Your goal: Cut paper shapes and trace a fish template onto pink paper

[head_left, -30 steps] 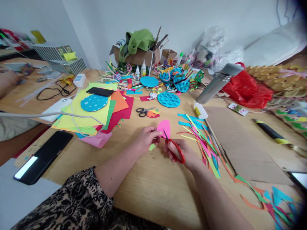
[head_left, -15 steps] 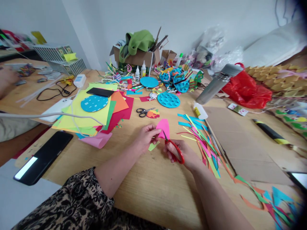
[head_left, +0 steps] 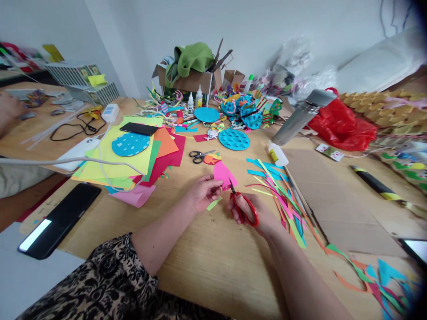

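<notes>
My left hand (head_left: 205, 192) pinches a piece of bright pink paper (head_left: 223, 174) by its lower left edge. Red-handled scissors (head_left: 246, 208) are in my right hand (head_left: 255, 211), with their dark blades pointing up at the pink paper's lower right edge. A light green scrap (head_left: 214, 203) lies on the wooden table (head_left: 207, 262) beside my left fingertips. Just beyond the paper are an orange and yellow paper cutout (head_left: 212, 159) and black-handled scissors (head_left: 197, 156).
Coloured sheets (head_left: 133, 155) and a large phone (head_left: 60, 220) lie left. Right are paper strips (head_left: 283, 195), a glue bottle (head_left: 278, 154), cardboard (head_left: 333, 204) and a steel flask (head_left: 298, 119). Another person's hand (head_left: 11, 109) is at far left.
The pink paper has turned and tilted in my left hand. The red-handled scissors have drawn slightly away from it, and their handles are spread wider.
</notes>
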A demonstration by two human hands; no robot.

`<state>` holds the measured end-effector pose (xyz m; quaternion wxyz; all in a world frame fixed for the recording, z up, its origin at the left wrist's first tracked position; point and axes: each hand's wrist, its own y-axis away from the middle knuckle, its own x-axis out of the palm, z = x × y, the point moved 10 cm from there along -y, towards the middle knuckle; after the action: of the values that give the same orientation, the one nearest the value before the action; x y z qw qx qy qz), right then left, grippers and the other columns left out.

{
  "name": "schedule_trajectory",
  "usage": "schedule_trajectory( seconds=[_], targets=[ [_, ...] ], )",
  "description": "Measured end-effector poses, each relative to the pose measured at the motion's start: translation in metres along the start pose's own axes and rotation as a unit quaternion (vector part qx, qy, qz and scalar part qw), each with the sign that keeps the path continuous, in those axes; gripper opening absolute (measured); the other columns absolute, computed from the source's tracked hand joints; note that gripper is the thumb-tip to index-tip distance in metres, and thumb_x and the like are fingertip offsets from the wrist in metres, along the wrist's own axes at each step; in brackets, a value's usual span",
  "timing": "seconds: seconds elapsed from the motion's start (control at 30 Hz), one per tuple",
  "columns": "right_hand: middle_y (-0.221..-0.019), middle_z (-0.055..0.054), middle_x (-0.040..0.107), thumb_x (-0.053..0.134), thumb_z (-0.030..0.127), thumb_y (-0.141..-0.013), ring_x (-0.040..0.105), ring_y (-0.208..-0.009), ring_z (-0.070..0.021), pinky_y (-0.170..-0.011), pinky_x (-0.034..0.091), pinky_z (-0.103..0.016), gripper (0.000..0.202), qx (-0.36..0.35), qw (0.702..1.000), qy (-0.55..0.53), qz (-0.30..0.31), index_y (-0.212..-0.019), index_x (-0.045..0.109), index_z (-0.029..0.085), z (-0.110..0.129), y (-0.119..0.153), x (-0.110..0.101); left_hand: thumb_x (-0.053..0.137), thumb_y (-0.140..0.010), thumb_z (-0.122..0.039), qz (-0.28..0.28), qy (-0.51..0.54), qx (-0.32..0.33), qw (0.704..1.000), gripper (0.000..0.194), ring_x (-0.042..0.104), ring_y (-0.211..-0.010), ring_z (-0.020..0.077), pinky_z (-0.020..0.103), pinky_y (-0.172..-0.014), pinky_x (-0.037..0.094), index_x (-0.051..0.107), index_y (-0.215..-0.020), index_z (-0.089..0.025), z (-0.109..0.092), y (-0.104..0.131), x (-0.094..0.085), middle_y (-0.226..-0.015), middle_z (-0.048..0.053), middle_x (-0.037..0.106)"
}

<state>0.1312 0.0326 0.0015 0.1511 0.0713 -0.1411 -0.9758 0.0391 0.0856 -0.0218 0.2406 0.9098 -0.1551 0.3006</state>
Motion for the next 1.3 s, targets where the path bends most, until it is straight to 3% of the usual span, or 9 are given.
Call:
schedule_trajectory(
  seconds=[0.17,0.57,0.77,0.97,1.13,1.3],
  targets=[
    [-0.049,0.001,0.054,0.053,0.077,-0.074,0.045,-0.039,-0.0093,-0.040,0.028,-0.022,0.060,0.003,1.000,-0.014,-0.019,-0.071,0.056,0.017,-0.006,-0.003,-0.005,0.076,-0.058,-0.016,0.014,-0.049,0.008,0.999,0.031,0.045,-0.045,0.0045,0.019,-0.041,0.023,0.063,-0.085,-0.012,-0.001,0.004,0.006,-0.063,0.000,0.062],
    [-0.050,0.001,0.055,0.050,0.076,-0.077,0.045,-0.041,-0.0095,-0.041,0.030,-0.022,0.061,-0.007,1.000,-0.011,-0.008,-0.073,0.057,0.016,-0.006,-0.002,-0.005,0.076,-0.061,-0.025,-0.012,-0.108,0.032,0.994,0.024,0.053,-0.052,0.0098,0.021,-0.041,0.032,0.068,-0.079,-0.011,-0.003,0.003,-0.003,-0.066,0.003,0.062],
    [-0.053,-0.001,0.057,0.052,0.076,-0.075,0.046,-0.042,-0.0099,-0.042,0.030,-0.022,0.061,-0.003,1.000,0.014,0.003,-0.074,0.058,0.016,-0.002,-0.001,-0.002,0.078,-0.059,-0.028,-0.028,-0.098,0.046,0.994,0.026,0.048,-0.051,0.0076,0.020,-0.042,0.030,0.068,-0.075,-0.011,-0.006,0.004,-0.004,-0.062,0.001,0.059],
    [-0.055,-0.001,0.057,0.053,0.077,-0.074,0.046,-0.042,-0.0096,-0.041,0.030,-0.022,0.062,-0.003,1.000,-0.003,0.014,-0.075,0.058,0.016,-0.003,0.000,0.002,0.077,-0.060,-0.023,-0.004,-0.069,0.041,0.997,0.019,0.044,-0.046,0.0054,0.020,-0.041,0.027,0.064,-0.070,-0.012,-0.005,0.003,0.002,-0.056,-0.002,0.055],
    [-0.056,-0.001,0.056,0.048,0.075,-0.080,0.045,-0.042,-0.0089,-0.041,0.030,-0.021,0.061,-0.011,0.999,-0.022,0.036,-0.080,0.058,0.014,-0.006,-0.001,0.005,0.075,-0.062,-0.016,-0.012,-0.014,0.013,1.000,0.016,0.052,-0.051,0.0074,0.019,-0.044,0.033,0.065,-0.073,-0.011,-0.001,0.002,0.000,-0.062,0.002,0.061],
    [-0.056,0.000,0.056,0.048,0.071,-0.083,0.047,-0.045,-0.0099,-0.043,0.031,-0.021,0.058,-0.023,0.999,-0.035,0.036,-0.083,0.060,0.014,-0.009,-0.004,0.005,0.073,-0.065,-0.020,0.024,-0.043,0.002,0.999,0.019,0.058,-0.056,0.0121,0.022,-0.048,0.039,0.067,-0.078,-0.009,0.002,0.006,0.008,-0.066,0.006,0.065]
  ],
)
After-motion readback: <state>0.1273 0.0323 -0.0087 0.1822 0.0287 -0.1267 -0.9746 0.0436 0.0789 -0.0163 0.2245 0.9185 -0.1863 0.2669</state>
